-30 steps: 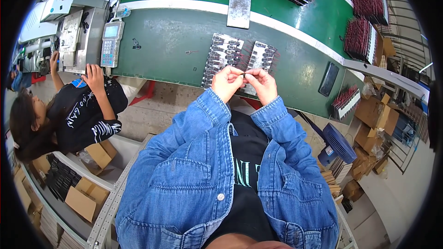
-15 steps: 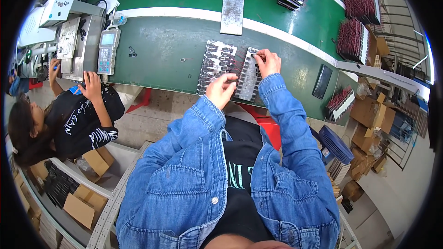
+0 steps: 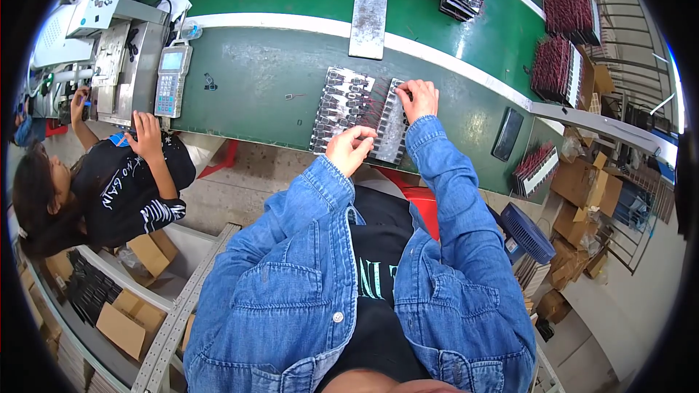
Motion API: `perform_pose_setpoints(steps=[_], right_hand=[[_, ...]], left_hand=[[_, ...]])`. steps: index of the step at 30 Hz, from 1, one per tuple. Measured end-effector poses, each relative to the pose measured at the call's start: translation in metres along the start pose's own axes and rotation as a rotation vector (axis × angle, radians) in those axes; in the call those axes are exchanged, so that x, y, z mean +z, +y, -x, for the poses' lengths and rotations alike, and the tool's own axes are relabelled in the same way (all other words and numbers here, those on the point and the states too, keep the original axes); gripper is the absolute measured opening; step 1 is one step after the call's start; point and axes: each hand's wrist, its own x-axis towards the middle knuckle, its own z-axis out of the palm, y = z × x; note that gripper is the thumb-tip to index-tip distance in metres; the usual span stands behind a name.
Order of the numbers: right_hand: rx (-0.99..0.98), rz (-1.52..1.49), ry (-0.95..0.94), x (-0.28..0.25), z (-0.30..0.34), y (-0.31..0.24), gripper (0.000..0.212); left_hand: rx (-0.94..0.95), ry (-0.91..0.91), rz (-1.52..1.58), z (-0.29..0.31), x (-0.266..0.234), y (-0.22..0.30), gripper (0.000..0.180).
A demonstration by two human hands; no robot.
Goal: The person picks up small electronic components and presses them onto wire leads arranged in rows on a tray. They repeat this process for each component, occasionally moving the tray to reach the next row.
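Observation:
A narrow grey metal plate lies on the green bench before me, with small dark parts along its edges. My left hand is at its near left side, thumb and fingertips drawn together in a pinch. At the far end of the plate, my right hand has its thumb and index finger closed over the edge. Whatever either pinch holds is too small to make out. Left of the plate sits a pale board carrying rows of small black parts, with thin red wires between the two.
Beyond lies a bare metal plate. A phone rests at right, near stacks of red-wired boards. A keypad device stands left. A co-worker sits at far left, hands on a machine.
My left hand has shifted slightly right, and its fingers have come closer together. My right hand stays at the plate's far end, moved slightly left. The co-worker's far hand has moved a little.

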Motion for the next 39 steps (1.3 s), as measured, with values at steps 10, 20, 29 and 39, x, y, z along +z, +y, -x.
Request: perform_pose_setpoints(steps=[10, 20, 29, 39], right_hand=[[-0.128, 0.014, 0.069, -0.004, 0.004, 0.004, 0.008], [-0.285, 0.242, -0.030, -0.003, 0.018, -0.016, 0.014], [-0.300, 0.332, -0.151, -0.002, 0.006, -0.022, 0.013], [-0.293, 0.073, -0.099, -0.018, 0.014, -0.037, 0.011]], left_hand=[[-0.017, 0.011, 0.021, 0.000, -0.009, -0.007, 0.018], [0.097, 0.486, -0.082, -0.003, -0.101, -0.024, 0.017], [0.104, 1.386, -0.370, -0.049, -0.282, -0.076, 0.022], [-0.114, 1.510, -0.547, -0.066, -0.291, -0.040, 0.031]])
